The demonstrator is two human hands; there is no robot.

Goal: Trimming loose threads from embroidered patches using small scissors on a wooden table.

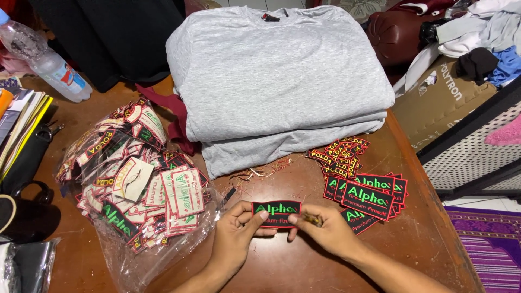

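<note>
Both my hands hold one black embroidered patch [276, 210] with green lettering and a red border, low over the brown table [293, 266]. My left hand [234, 239] pinches its left end with thumb on top. My right hand [320, 228] pinches its right end and seems to have something small and brownish tucked under the fingers. Just right of my hands lies a loose stack of matching patches [369, 196], with smaller red-and-yellow patches [341, 154] behind it.
A clear plastic bag [127, 179] full of mixed patches lies at left. Folded grey shirts [277, 81] are stacked at the back centre. A plastic bottle [46, 62], a cardboard box [448, 103] and loose clothes [483, 38] ring the table. Thread scraps [260, 171] lie near the shirts.
</note>
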